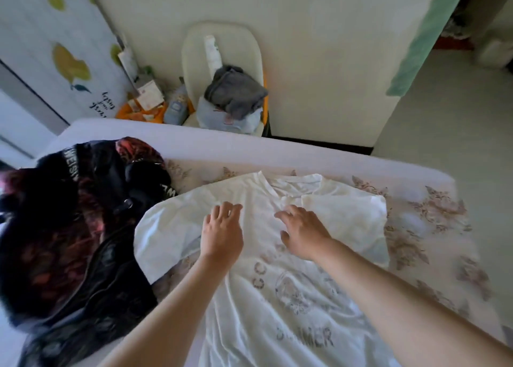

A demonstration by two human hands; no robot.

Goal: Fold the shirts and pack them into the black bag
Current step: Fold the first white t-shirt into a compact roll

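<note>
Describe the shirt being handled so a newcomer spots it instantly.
Start at the floral bed. The white shirt lies spread on it, right of the black bag, under the left hand and right hand. Only it is white, with faded grey lettering.

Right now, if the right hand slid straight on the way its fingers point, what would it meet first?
Likely the collar of the white shirt, just ahead of the right hand; depth is unclear.

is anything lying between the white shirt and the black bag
Nothing visible does. The shirt lies spread on the bed, one sleeve right beside the bag. The left hand and right hand rest on the shirt near its collar.
</note>
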